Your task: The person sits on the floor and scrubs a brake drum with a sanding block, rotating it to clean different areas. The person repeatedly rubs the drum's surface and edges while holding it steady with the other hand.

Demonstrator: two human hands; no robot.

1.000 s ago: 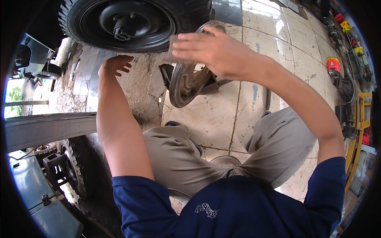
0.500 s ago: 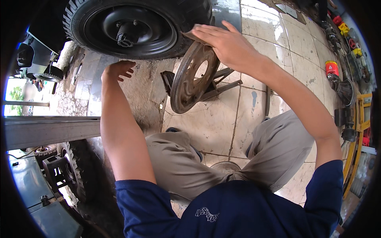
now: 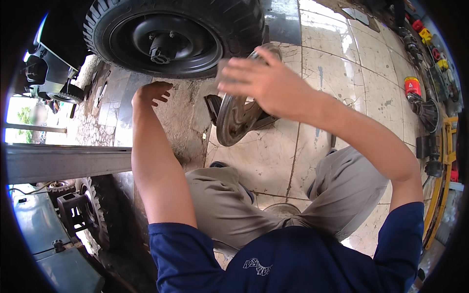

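A rusty, round metal wheel disc [image 3: 231,119] with holes stands on edge, tilted, in front of me. Its middle and upper part are largely hidden behind my right hand [image 3: 261,80], smeared by motion. Under those fingers a small flat brownish-grey sheet [image 3: 223,73], which looks like sandpaper, sticks out on the left side. My left hand [image 3: 153,93] hangs in the air below the big black tyre [image 3: 239,27], fingers loosely bent and apart, holding nothing. Dark metal bars of a stand [image 3: 212,107] show beside and behind the disc.
The tyre's black hub [image 3: 161,51] points toward me. A grey metal beam [image 3: 68,163] crosses on the left, above another treaded tyre [image 3: 95,210]. Along the right lie a red can [image 3: 412,87], metal machine parts [image 3: 427,115] and a yellow frame [image 3: 447,141]. Tiled floor [image 3: 273,166] lies below.
My right hand has swept left and down from the disc's upper rim, across its face. My left hand keeps its pose. The whole view has shifted slightly.
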